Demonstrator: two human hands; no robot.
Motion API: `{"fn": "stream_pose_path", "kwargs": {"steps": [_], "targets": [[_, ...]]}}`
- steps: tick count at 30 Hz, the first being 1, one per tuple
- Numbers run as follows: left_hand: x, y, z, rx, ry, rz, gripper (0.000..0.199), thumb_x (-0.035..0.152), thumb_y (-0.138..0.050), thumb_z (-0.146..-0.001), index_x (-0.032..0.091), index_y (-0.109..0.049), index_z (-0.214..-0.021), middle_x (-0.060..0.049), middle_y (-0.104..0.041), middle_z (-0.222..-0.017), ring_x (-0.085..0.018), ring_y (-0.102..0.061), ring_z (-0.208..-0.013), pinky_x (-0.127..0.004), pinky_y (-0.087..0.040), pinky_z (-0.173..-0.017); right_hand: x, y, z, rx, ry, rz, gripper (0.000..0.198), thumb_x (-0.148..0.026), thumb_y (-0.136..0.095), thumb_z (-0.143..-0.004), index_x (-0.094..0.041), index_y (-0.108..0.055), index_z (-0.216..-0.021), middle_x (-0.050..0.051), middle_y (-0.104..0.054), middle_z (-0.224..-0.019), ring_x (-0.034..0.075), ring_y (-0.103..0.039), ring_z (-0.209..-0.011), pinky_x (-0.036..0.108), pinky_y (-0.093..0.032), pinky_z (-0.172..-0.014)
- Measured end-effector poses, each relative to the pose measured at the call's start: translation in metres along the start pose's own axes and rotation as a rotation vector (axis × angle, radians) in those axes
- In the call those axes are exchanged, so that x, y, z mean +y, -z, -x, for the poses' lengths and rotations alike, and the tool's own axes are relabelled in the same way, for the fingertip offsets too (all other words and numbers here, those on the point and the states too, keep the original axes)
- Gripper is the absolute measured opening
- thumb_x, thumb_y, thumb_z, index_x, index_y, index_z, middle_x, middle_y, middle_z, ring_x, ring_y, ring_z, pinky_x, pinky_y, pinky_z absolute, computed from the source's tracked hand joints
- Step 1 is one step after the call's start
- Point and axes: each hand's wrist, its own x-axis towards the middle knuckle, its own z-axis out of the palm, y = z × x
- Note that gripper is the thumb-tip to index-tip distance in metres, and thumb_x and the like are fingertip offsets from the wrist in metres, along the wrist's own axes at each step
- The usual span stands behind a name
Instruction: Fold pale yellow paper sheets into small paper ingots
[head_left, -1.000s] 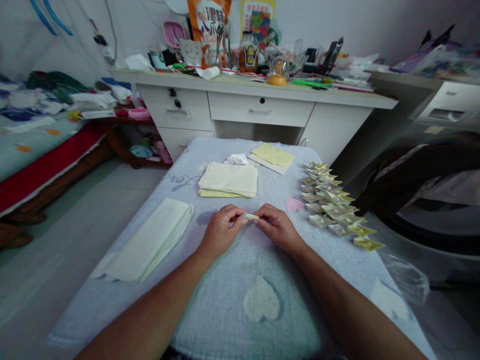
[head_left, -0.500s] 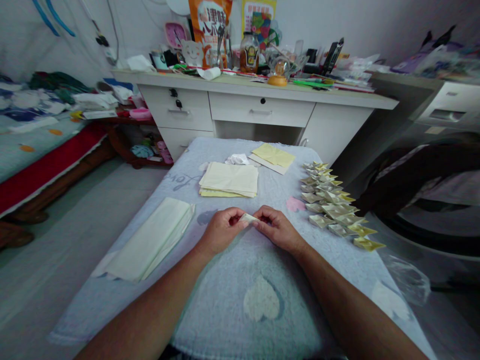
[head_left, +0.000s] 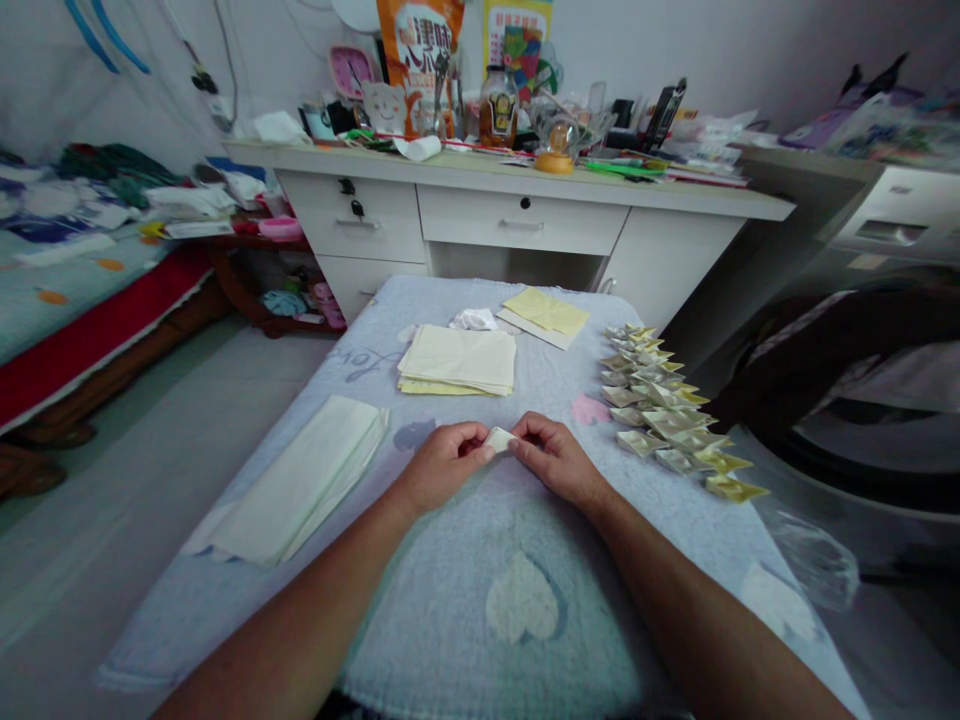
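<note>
Left hand and right hand are set close together, and look, a small folded paper is pinched between them, over the blue cloth, this side of the stacked sheets; paper boats are ranked at right.

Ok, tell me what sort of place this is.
Probably a lived-in bedroom at home: there is a bed on the left, a cluttered white desk against the wall, and what looks like a front-loading washing machine on the right.
</note>
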Motion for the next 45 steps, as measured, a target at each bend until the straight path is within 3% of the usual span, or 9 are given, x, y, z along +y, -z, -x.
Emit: {"fn": "stream_pose_path", "kwargs": {"steps": [7,11,15,23,28,45], "targets": [[0.004,-0.003,0.0,0.018,0.034,0.025,0.019,0.032,-0.061,-0.077,0.013,-0.063,-0.075,0.004,-0.049,-0.061,-0.009,-0.041,-0.057,-0.02,-0.029,-0.052,-0.004,-0.002,0.0,-0.073,0.084,0.125,0.03,-0.044,-0.06,-0.085,-0.018,-0.057,-0.073,-0.002,-0.049,-0.069,0.012,-0.045,-0.067,0.024,-0.035,-0.063],[0.003,-0.004,0.0,0.015,0.012,0.09,0.018,0.028,-0.062,-0.077,0.015,-0.062,-0.089,0.003,-0.054,-0.069,-0.009,-0.047,-0.06,-0.02,-0.035,-0.055,-0.002,-0.001,0.0,-0.057,0.063,0.048,0.033,-0.048,-0.06,-0.085,-0.017,-0.058,-0.073,-0.002,-0.049,-0.07,0.013,-0.046,-0.068,0.025,-0.036,-0.065],[0.003,-0.004,0.001,0.088,-0.031,0.118,0.032,0.018,-0.067,-0.07,0.018,-0.054,-0.099,0.001,-0.059,-0.083,-0.01,-0.053,-0.069,-0.021,-0.043,-0.063,0.002,0.0,-0.001,-0.008,-0.022,-0.092,0.033,-0.049,-0.06,-0.084,-0.017,-0.061,-0.078,-0.001,-0.053,-0.072,0.013,-0.047,-0.069,0.025,-0.037,-0.065],[0.004,-0.007,0.002,0.216,-0.108,-0.035,0.009,0.023,-0.063,-0.077,0.018,-0.057,-0.083,0.004,-0.055,-0.071,-0.01,-0.051,-0.065,-0.021,-0.04,-0.061,0.003,-0.002,-0.001,0.051,-0.001,-0.089,0.034,-0.051,-0.06,-0.083,-0.017,-0.06,-0.076,-0.001,-0.05,-0.071,0.012,-0.044,-0.067,0.024,-0.036,-0.063],[0.003,-0.005,0.002,0.254,-0.092,-0.053,0.011,0.026,-0.062,-0.079,0.016,-0.062,-0.076,0.002,-0.059,-0.068,-0.011,-0.053,-0.063,-0.021,-0.04,-0.06,0.0,-0.003,0.0,0.018,0.02,-0.039,0.032,-0.049,-0.06,-0.084,-0.018,-0.059,-0.078,0.0,-0.052,-0.074,0.013,-0.047,-0.07,0.025,-0.038,-0.067],[0.006,0.002,0.002,0.175,0.007,-0.017,0.013,0.028,-0.068,-0.072,0.015,-0.067,-0.071,0.002,-0.062,-0.064,-0.01,-0.051,-0.058,-0.02,-0.038,-0.055,-0.004,0.002,0.001,-0.062,0.131,0.032,0.034,-0.049,-0.056,-0.089,-0.018,-0.06,-0.075,-0.001,-0.047,-0.072,0.013,-0.047,-0.071,0.026,-0.037,-0.067]]}}
